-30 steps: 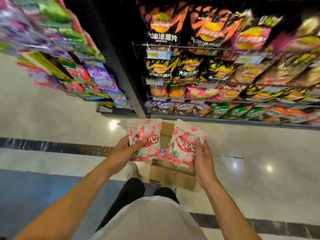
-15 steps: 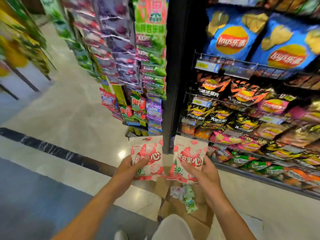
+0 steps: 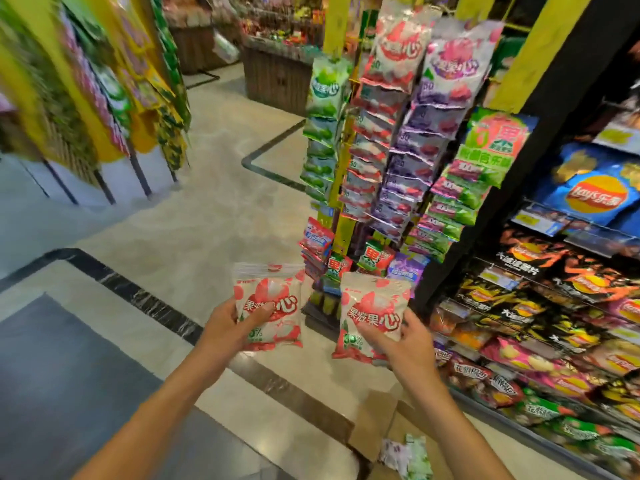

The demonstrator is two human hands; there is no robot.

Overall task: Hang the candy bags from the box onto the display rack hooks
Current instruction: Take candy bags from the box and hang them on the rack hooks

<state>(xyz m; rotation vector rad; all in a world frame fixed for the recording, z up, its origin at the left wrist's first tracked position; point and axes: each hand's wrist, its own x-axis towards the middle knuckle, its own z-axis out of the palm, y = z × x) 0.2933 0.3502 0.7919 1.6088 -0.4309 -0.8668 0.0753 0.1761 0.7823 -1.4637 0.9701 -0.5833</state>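
Observation:
My left hand point(image 3: 230, 329) grips a white-and-red candy bag point(image 3: 268, 306) by its lower left side, thumb across the front. My right hand point(image 3: 403, 339) holds a second, matching candy bag point(image 3: 372, 311) from below and the right. Both bags are upright at chest height, side by side and apart. Ahead stands the display rack point(image 3: 384, 140), its hooks carrying columns of green, red and purple candy bags. The cardboard box point(image 3: 375, 422) lies open on the floor at the bottom, with a few loose bags point(image 3: 407, 455) inside.
A black shelf unit point(image 3: 554, 271) full of crisp packets fills the right side. Another stocked rack point(image 3: 104, 98), blurred, lines the left of the aisle. A wooden stand point(image 3: 277, 71) sits far back. Tiled floor with a dark border strip point(image 3: 138, 299) stretches between.
My view has risen and swung left, bringing the hanging candy rack into full sight. Both hands have lifted the two bags higher, and the box has dropped to the bottom edge.

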